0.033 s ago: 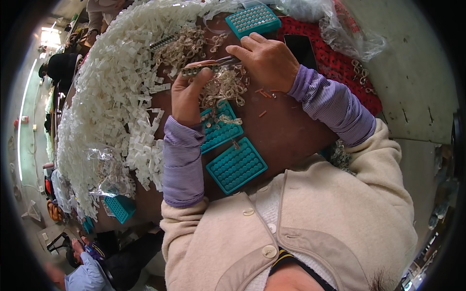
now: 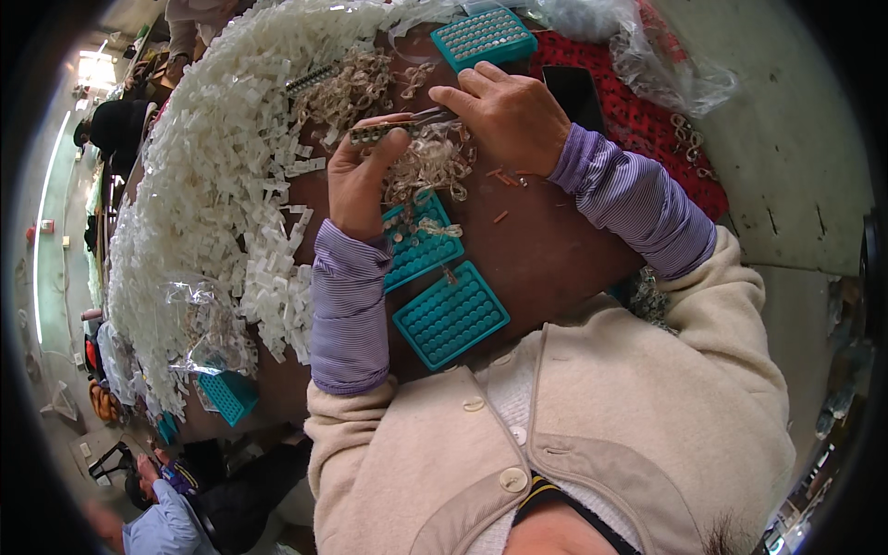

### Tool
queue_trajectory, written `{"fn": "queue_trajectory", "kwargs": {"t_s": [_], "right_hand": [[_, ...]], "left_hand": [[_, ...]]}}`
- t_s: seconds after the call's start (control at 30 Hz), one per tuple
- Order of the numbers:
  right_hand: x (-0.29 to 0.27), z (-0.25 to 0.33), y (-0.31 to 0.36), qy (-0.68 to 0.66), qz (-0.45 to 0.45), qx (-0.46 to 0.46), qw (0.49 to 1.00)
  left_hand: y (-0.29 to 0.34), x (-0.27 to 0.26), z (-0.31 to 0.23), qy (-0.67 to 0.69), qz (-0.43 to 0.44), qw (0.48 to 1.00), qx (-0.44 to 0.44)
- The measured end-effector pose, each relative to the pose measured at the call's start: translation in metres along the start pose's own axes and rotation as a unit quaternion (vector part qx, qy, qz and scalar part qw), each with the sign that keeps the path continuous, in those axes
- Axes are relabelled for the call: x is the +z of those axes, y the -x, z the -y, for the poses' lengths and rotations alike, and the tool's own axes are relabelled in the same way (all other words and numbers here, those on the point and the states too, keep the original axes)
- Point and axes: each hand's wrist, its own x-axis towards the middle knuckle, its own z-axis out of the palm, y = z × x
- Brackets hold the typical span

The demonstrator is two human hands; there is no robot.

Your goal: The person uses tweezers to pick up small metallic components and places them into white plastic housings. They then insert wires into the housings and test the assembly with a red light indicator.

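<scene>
In the fingers of my left hand is a narrow dark strip with a row of small round pieces along it. My right hand is closed around metal tweezers, their tip reaching the strip's right end. Just below both hands lies a heap of thin beige cord loops. A teal tray by my left wrist holds several small round pieces and a cord loop. Nearer my body sits another teal tray with rows of round hollows.
White plastic tags form a large pile on the left. A teal tray filled with round pieces stands at the back, beside a dark flat box on red cloth. Short copper-coloured tubes lie right of the cords. Other people are at left.
The strip in my left hand has shifted slightly to the right and up. My right hand stays in almost the same place with the tweezers.
</scene>
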Motion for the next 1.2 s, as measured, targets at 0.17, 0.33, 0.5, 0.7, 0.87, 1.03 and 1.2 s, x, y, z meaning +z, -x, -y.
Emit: {"fn": "queue_trajectory", "kwargs": {"t_s": [0.17, 0.33, 0.5, 0.7, 0.87, 1.03, 1.2], "right_hand": [[0.003, 0.003, 0.000, 0.012, 0.040, -0.007, 0.999], [0.002, 0.005, -0.001, -0.017, 0.018, 0.000, 1.000], [0.000, 0.002, -0.001, -0.005, -0.019, 0.005, 1.000], [-0.005, 0.000, 0.004, 0.034, 0.044, 0.006, 0.998], [-0.004, 0.001, 0.004, 0.014, 0.040, -0.013, 0.999], [-0.005, 0.003, 0.005, -0.003, 0.036, 0.010, 0.999], [-0.004, 0.003, 0.003, 0.011, -0.017, 0.004, 1.000]], "left_hand": [[-0.002, -0.009, 0.000, 0.005, -0.008, 0.998, -0.060], [-0.008, -0.024, 0.003, 0.137, 0.093, 0.977, -0.134], [-0.001, -0.003, 0.002, -0.002, 0.024, 0.999, -0.031], [0.000, 0.002, -0.018, -0.103, 0.009, 0.994, 0.029], [0.001, -0.008, -0.013, -0.049, 0.008, 0.998, 0.040], [-0.001, -0.007, -0.003, 0.079, 0.012, 0.997, -0.006], [0.005, 0.001, -0.003, -0.041, -0.008, 0.997, 0.061]]}}
